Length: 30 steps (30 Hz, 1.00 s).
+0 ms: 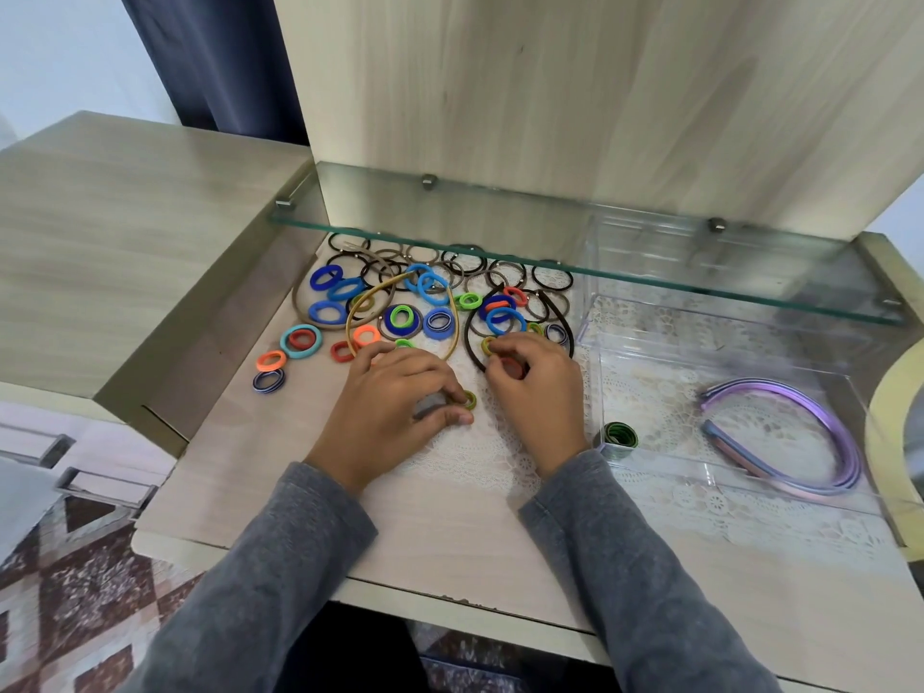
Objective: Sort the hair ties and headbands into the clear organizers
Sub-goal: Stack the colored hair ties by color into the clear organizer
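- Left hand [400, 392]: on the worktop [425, 532], thumb and forefinger pinching an olive hair tie [469, 400] at the hand's right edge.
- Right hand [535, 387]: just right of my left, fingertips curled onto a second olive tie [487, 345]. A red tie [512, 367] sits under my fingers, possibly gripped too.
- Loose pile of hair ties [400, 302]: just beyond both hands, on the far side.
- Clear organizer [725, 352]: right of my right hand, holding purple headbands [800, 442], with green ties [620, 436] at its near-left corner.

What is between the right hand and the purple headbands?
In the head view, green hair ties sit at the clear organizer's near corner; otherwise bare lace mat.
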Tool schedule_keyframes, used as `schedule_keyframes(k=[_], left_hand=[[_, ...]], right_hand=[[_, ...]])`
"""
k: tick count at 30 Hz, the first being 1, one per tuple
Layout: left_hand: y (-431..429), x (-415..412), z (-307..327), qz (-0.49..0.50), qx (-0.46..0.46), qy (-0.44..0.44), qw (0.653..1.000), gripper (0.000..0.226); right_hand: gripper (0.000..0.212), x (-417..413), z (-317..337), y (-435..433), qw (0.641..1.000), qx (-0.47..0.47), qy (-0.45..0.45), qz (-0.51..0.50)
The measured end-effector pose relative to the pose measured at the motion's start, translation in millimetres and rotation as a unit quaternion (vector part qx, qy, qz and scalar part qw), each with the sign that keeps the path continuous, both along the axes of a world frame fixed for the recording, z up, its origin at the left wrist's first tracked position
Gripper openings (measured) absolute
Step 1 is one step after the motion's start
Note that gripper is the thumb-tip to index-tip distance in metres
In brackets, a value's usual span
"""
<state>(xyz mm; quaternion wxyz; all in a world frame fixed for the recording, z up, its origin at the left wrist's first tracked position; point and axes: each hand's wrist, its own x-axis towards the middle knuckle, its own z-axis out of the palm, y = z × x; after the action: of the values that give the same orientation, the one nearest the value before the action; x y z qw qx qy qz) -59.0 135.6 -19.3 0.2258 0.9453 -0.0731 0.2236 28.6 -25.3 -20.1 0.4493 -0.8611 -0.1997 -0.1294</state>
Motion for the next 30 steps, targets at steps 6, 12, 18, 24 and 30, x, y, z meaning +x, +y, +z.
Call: schedule_keyframes(k=[6,12,18,24,30], left_hand=[[-0.5,-0.5,0.4,0.008,0.008,-0.012,1.000,0.030],[-1.4,-0.6,-0.9,0.101,0.002,-0.045,0.994,0.020],[-0.2,-0.7,-2.2,0.156,0.012,-0.049,0.986,0.018],[2.4,0.9,-4.4,0.185,-0.023,-0.029,0.982,0.018],[1.2,1.7,-3.5,0.188,-0.041,-0.026,0.981,0.020]], right_hand=[[0.015,-0.4,3.4,-4.1,0.999,0.008,-0.052,-0.001],[0.009,-5.1,5.4,-6.6,0.998,0.004,-0.056,-0.011],[0.008,-15.6,8.6,-10.0,0.997,0.002,-0.053,0.058],[0.018,-28.8,12.5,-11.3,0.991,-0.025,-0.006,0.129],[0.025,-29.7,14.7,-11.7,0.986,-0.084,-0.005,0.143]])
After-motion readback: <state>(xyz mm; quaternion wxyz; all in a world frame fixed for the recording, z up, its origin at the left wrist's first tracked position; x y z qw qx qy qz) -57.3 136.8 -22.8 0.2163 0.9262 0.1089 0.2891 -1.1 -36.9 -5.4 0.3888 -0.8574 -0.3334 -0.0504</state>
